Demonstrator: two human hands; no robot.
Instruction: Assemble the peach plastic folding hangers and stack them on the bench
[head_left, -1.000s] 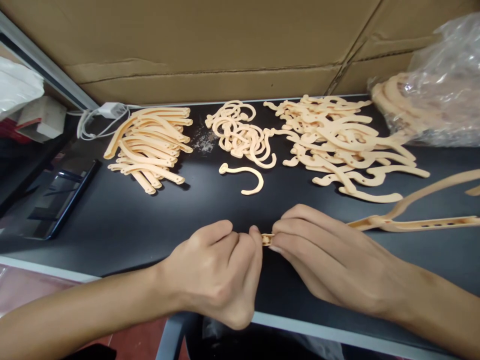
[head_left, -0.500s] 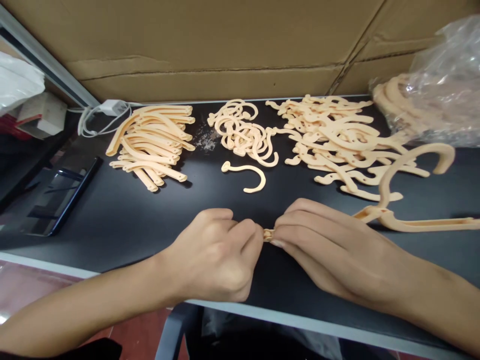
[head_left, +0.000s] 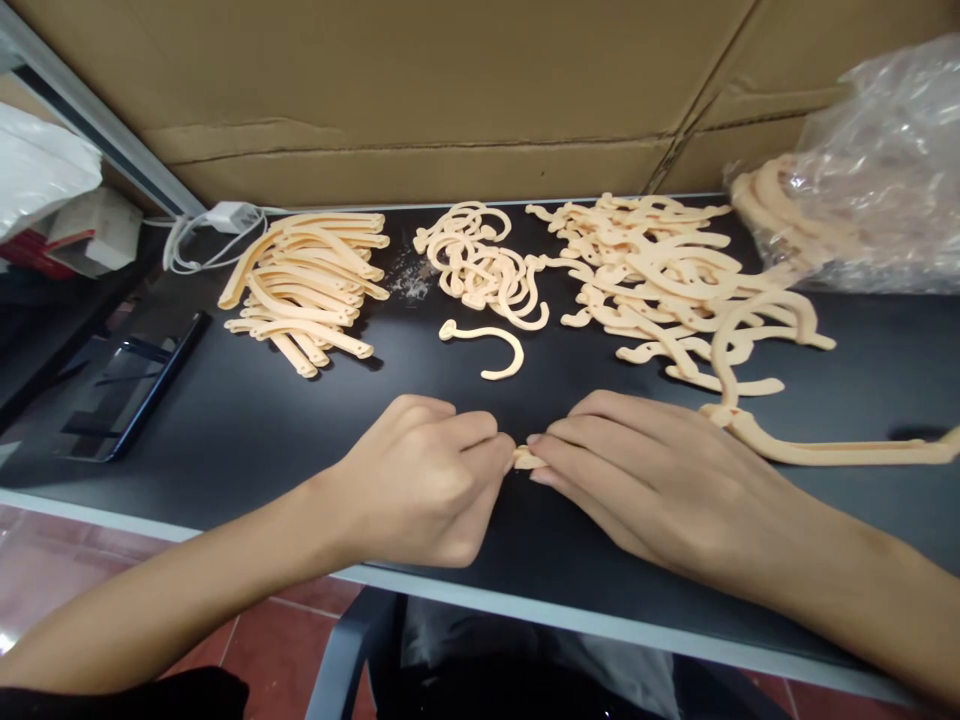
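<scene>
Both hands meet near the front of the table over a peach plastic clothes hanger. My left hand [head_left: 431,480] is curled into a fist around one end of it. Opposite, my right hand [head_left: 660,480] pinches the same part, its fingers pressed together. Only a short piece of the hanger [head_left: 527,458] shows between the fingertips; the rest there is covered. Beyond my right hand the hanger's hook [head_left: 721,360] and one long arm [head_left: 847,453] stick out. A single loose hook [head_left: 491,340] lies on the table just beyond my hands.
Behind lie piles of straight hanger arms [head_left: 307,280], hooks [head_left: 487,262] and wavy hanger pieces [head_left: 652,270]. A clear plastic bag [head_left: 877,180] of parts stands back right. At left are a phone [head_left: 135,390], a white charger cable [head_left: 180,250] and a box [head_left: 105,230].
Both hands have shifted slightly away from me with the hanger between them. Its hook has swung left and back, now overlapping the pile of wavy pieces.
</scene>
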